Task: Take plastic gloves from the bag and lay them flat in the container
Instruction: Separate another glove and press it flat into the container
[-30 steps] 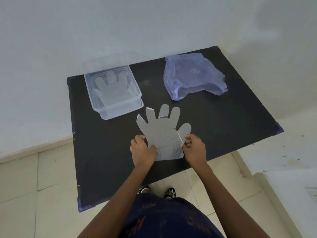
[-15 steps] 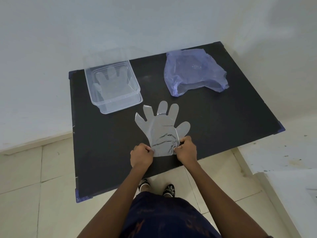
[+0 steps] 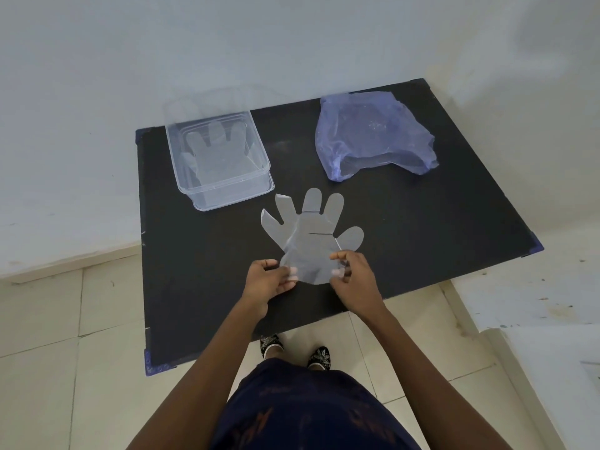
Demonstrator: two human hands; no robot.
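Observation:
A clear plastic glove (image 3: 310,235) is held over the middle of the black table (image 3: 422,241), its fingers pointing away from me. My left hand (image 3: 268,280) pinches the cuff's left edge and my right hand (image 3: 352,274) pinches its right edge. The cuff curls up between my fingers. At the back left stands a clear square container (image 3: 256,147) with a glove (image 3: 219,154) lying flat inside. A crumpled blue plastic bag (image 3: 373,134) lies at the back right, its opening facing me.
The table stands against a pale wall on a tiled floor. A white ledge (image 3: 535,303) runs along the right side. My feet (image 3: 295,347) show under the table's near edge.
Both hands have gone from pressing the cuff on the table to gripping its edges, and the cuff end has lifted and curled. The view has shifted slightly.

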